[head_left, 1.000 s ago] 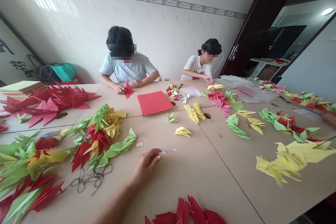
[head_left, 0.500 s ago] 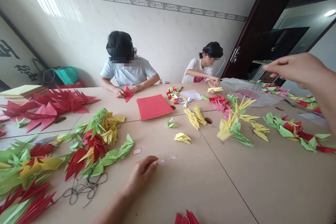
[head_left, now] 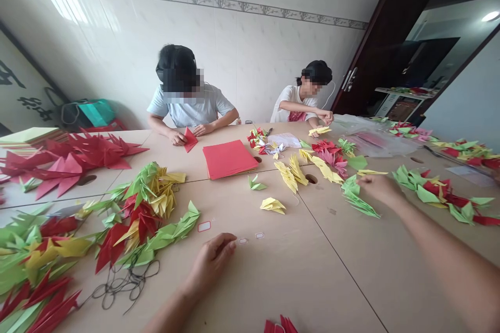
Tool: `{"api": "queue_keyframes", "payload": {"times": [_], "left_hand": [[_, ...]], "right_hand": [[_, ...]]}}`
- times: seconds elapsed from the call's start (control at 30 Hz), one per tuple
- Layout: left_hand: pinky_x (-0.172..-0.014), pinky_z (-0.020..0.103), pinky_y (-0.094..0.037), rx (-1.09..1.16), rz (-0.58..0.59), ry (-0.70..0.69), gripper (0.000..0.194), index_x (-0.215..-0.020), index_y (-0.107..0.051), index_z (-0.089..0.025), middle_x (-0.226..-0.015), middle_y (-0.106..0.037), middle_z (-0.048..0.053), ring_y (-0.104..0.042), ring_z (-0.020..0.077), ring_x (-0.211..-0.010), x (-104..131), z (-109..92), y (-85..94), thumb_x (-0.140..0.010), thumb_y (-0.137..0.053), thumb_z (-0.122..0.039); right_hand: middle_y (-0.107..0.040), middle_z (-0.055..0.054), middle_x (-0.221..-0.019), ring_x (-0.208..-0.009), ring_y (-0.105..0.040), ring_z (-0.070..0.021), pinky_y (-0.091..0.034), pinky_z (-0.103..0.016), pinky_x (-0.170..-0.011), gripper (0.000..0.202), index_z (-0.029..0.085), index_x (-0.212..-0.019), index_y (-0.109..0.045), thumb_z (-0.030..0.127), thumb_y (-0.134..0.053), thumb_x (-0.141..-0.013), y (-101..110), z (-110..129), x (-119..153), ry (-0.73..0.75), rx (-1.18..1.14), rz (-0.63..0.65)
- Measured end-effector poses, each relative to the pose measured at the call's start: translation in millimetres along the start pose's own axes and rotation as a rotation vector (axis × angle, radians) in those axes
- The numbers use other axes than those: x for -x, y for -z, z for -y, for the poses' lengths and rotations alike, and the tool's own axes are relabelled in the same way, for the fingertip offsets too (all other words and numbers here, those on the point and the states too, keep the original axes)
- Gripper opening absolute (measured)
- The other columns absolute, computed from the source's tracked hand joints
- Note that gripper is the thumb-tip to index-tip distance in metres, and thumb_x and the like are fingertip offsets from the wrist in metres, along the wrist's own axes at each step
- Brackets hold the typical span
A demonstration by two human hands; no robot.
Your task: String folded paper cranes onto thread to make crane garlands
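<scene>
My left hand rests on the table with its fingers curled together. Two small white labels lie just right of its fingertips, and nothing shows in the hand. Reaching in from the right, my right hand is low over the table, fingers pinched beside a green folded paper bundle. What the pinch holds is too small to tell. A thin yellow folded piece lies just behind the fingers. To the left is a yellow folded strip; a yellow bundle sits between my hands.
Red paper sheets are stacked mid-table. Folded-paper chains and tangled black cord lie left; another chain lies right. Two people sit across: one holds red paper, the other yellow pieces.
My right hand has come down and left to the table from its raised position. The raised yellow bundle now lies flatter, farther left. My left hand is unchanged. The right-hand person's upper hand shifted right.
</scene>
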State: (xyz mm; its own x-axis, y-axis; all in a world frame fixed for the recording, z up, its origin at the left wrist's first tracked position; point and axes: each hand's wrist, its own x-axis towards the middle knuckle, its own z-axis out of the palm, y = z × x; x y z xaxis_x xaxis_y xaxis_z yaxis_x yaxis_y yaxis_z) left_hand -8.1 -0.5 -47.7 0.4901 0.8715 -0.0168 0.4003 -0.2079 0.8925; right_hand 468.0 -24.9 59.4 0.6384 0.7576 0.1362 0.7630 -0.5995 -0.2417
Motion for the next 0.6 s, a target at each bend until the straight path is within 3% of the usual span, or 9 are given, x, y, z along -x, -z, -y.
{"api": "queue_keyframes", "payload": {"times": [0.1,0.2,0.5,0.6], "left_hand": [[-0.065,0.026,-0.046,0.004,0.002,-0.008,0.035,-0.097,-0.063,-0.019,-0.075,-0.064,0.002,-0.059,0.0176,-0.072,1,0,0.3,-0.090,-0.046,-0.048],[-0.065,0.026,-0.046,0.004,0.000,-0.015,0.034,-0.095,-0.063,-0.018,-0.074,-0.064,0.002,-0.059,0.0175,-0.072,0,-1,0.8,-0.090,-0.046,-0.047],[-0.065,0.026,-0.044,0.008,-0.001,-0.017,0.031,-0.095,-0.063,-0.019,-0.074,-0.063,0.001,-0.058,0.0170,-0.072,-2,-1,0.3,-0.089,-0.047,-0.045],[-0.067,0.027,-0.044,0.002,0.009,-0.018,0.031,-0.095,-0.063,-0.019,-0.075,-0.062,0.001,-0.056,0.0168,-0.072,-1,-1,0.3,-0.090,-0.047,-0.045]], "right_hand": [[-0.065,-0.005,-0.107,-0.088,-0.063,-0.0149,-0.054,-0.032,-0.076,0.021,0.020,-0.105,-0.063,0.035,-0.051,-0.095,-23,-13,26,-0.080,0.037,0.191],[-0.065,-0.005,-0.106,-0.087,-0.063,-0.0150,-0.054,-0.032,-0.076,0.023,0.020,-0.105,-0.062,0.036,-0.050,-0.095,-34,-23,48,-0.124,0.043,0.257],[-0.065,-0.001,-0.084,-0.068,-0.060,-0.0116,-0.051,-0.029,-0.065,0.029,0.016,-0.094,-0.062,0.043,-0.051,-0.093,-48,-70,99,-0.229,0.017,0.225],[-0.067,-0.009,-0.094,-0.066,-0.062,-0.0170,-0.049,-0.033,-0.059,0.028,0.016,-0.097,-0.063,0.040,-0.049,-0.090,-48,-79,117,-0.246,0.003,0.141]]}}
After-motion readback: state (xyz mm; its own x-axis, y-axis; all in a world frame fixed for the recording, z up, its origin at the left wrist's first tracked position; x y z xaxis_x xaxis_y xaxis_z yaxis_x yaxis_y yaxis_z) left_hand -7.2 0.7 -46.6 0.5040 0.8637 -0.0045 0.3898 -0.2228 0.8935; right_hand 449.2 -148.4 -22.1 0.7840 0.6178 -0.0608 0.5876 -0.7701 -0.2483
